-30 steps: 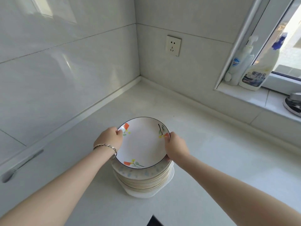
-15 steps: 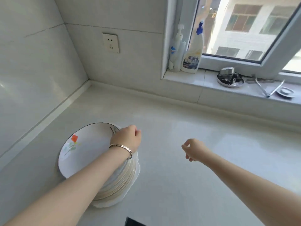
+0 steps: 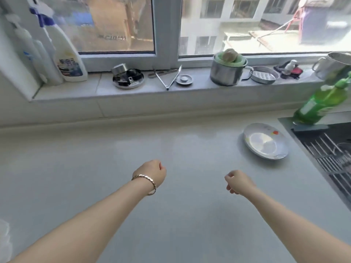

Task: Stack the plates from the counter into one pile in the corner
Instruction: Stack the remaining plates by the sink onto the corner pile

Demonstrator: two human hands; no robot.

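A single white plate (image 3: 266,143) with small flower prints lies on the pale counter (image 3: 114,158) at the right, close to the sink. My left hand (image 3: 152,172), with a bracelet on the wrist, hovers over the middle of the counter with curled fingers and holds nothing. My right hand (image 3: 238,182) is beside it, also loosely curled and empty, well short of the plate. A blurred white edge of the plate pile (image 3: 4,238) shows at the far left border.
A sink with a wire rack (image 3: 330,152) is at the right edge, a green bottle (image 3: 321,103) behind it. The windowsill carries spray bottles (image 3: 66,59), a metal dish (image 3: 128,78), tongs (image 3: 169,77), a steel pot (image 3: 228,70) and a strainer (image 3: 264,74).
Both hands let go of the top plate on the pile. The view swung right, so the pile slid out at the left and a lone plate near the sink came into sight.
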